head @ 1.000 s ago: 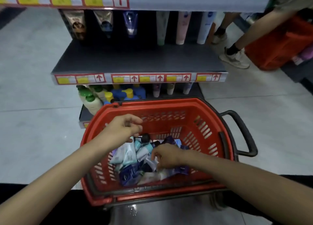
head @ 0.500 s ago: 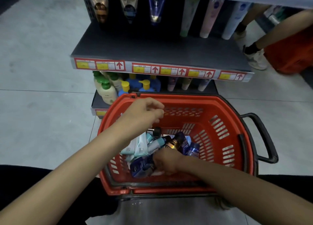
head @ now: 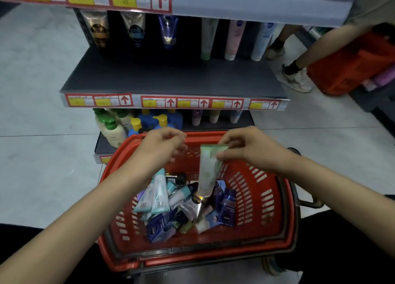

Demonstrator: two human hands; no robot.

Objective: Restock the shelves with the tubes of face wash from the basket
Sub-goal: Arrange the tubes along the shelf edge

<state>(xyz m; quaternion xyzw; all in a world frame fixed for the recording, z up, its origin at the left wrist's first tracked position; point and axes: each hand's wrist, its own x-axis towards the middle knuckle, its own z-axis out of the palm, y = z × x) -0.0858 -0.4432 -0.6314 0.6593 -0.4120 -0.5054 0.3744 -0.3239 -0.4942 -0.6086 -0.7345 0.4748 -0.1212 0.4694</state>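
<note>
Green tube (head: 208, 170) in right hand (head: 250, 149) within basket rim (head: 192, 259); open shelf (head: 171, 78) beyond.

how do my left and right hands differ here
The right hand pinches a green tube by its crimped end, cap hanging down; the left hand holds nothing, fingers curled. The left hand is over the red basket's left half, the right hand its right. Both hover near its far rim.

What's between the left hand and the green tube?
Head view: only the far wall of the red basket shows between the left hand and the green tube pinched by the right hand.
</note>
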